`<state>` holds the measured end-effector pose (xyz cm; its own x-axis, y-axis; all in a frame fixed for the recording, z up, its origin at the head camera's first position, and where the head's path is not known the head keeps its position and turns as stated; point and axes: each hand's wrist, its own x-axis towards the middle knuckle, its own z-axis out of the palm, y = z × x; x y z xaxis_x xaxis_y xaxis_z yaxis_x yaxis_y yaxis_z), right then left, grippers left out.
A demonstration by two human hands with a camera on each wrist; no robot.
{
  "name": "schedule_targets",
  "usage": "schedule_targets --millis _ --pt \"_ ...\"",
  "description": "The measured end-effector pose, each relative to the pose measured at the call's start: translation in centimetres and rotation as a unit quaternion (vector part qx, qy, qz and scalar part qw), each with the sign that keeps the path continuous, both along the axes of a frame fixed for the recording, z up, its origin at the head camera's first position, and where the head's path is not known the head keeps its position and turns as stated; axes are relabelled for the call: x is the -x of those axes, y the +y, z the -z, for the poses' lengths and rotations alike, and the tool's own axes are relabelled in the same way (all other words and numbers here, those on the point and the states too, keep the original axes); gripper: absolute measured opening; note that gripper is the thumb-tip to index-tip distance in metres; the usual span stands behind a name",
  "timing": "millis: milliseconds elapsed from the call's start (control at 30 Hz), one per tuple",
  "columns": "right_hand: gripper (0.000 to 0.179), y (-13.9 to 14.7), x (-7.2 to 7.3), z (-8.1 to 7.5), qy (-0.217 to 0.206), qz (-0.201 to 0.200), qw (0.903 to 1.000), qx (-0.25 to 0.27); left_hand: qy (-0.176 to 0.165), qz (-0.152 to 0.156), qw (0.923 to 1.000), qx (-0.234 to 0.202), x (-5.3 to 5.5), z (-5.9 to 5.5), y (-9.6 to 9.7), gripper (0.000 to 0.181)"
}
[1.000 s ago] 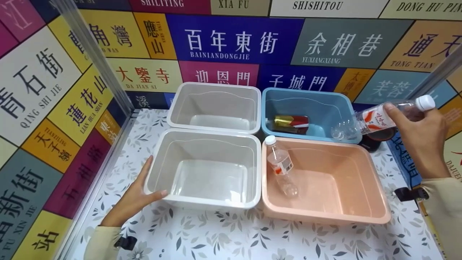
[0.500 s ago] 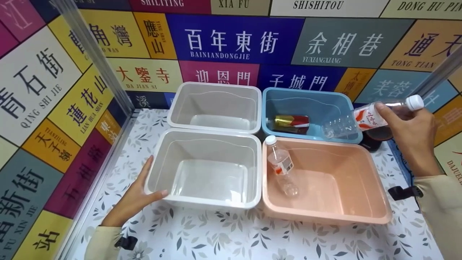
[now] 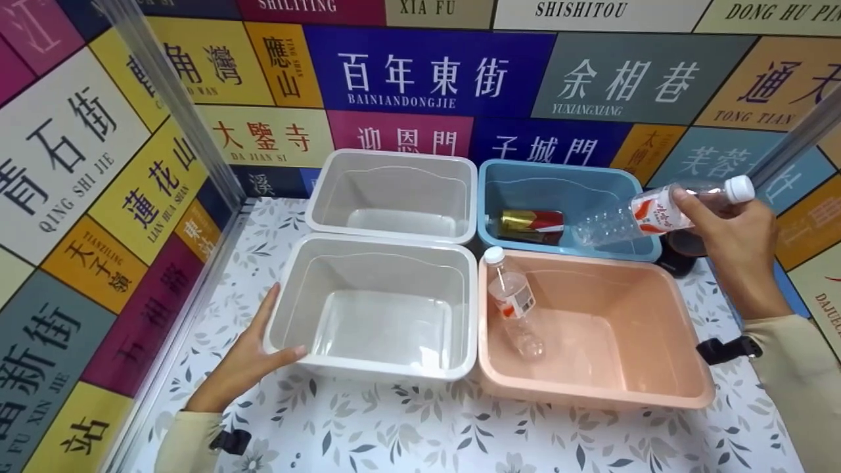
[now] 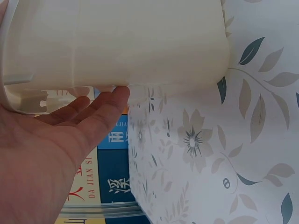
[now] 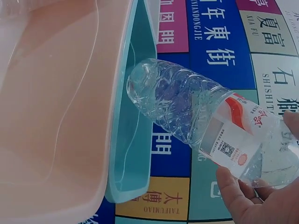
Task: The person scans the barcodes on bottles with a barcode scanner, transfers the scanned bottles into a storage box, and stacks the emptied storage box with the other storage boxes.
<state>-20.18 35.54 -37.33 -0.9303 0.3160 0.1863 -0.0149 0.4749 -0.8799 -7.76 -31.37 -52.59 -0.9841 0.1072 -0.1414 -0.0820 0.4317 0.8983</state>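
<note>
My right hand point(image 3: 746, 243) grips a clear plastic bottle point(image 3: 657, 213) with a red-and-white label and white cap. Held tilted, the bottle has its base over the blue bin point(image 3: 558, 177) and its cap toward the right. In the right wrist view, fingers and thumb are around the bottle point(image 5: 187, 107) near its label. My left hand point(image 3: 246, 358) rests at the near left corner of the front white bin point(image 3: 387, 369), thumb on the rim, straight fingers along its outer side. The left wrist view shows that hand point(image 4: 70, 140) against the bin wall point(image 4: 140, 42).
A gold-and-red can point(image 3: 532, 226) lies in the blue bin. Another clear bottle point(image 3: 512, 309) leans inside the peach bin point(image 3: 591, 394). A light grey bin point(image 3: 394, 226) stands behind the white one. Some dark round object point(image 3: 680, 253) is partly hidden beneath the right hand. Sign-patterned walls enclose the table.
My right hand has moved left with the bottle, bringing its base farther over the blue bin. The left hand has stayed in place.
</note>
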Motion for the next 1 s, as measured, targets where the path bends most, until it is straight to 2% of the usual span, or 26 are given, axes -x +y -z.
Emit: schedule_targets --millis 500,633,800,1000 --pt "0.041 -1.5 0.4 0.6 0.000 -0.023 0.9993 0.028 -0.006 0.000 1.0000 -0.005 0.0 -0.2 0.1 0.108" --pt "0.040 -1.9 0.6 0.7 0.010 -0.033 0.9962 0.080 -0.009 0.001 1.0000 0.000 -0.1 -0.3 0.1 0.108" --pt "0.039 -2.5 0.8 1.0 0.032 -0.052 0.9837 0.169 -0.014 0.003 0.9999 -0.002 -0.1 -0.2 0.0 0.108" --pt "0.041 -3.2 1.1 1.2 0.040 -0.071 0.9745 0.209 -0.019 0.001 0.9998 -0.001 0.0 -0.2 0.0 0.108"
